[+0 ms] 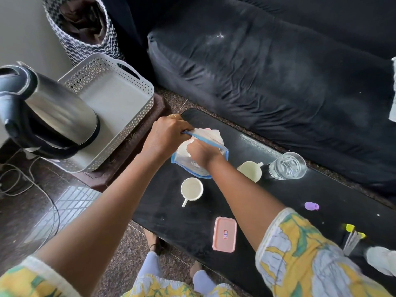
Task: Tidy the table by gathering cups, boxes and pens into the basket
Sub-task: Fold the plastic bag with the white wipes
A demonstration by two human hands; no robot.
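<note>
While both hands clutch the box, the first pick-up looks to be under way.

Beside the steel kettle point(53, 108), the basket point(137, 82), white perforated plastic with loop handles, sits on a low stand just left of the table point(171, 221). The left hand point(165, 133) has its fingers curled round the blue rim of the box point(188, 166), a clear, thin-walled tub with something white and crumpled inside. The right hand point(201, 153) is also curled at that rim, though its exact hold is hidden. The next move probably calls for lifting the box level and carrying it left over the basket wall. A white cup point(191, 189), a pink lid point(224, 234), a second cup point(250, 171), a ribbed glass point(287, 166) and yellow-capped pens point(351, 234) lie on the glossy black top.
</note>
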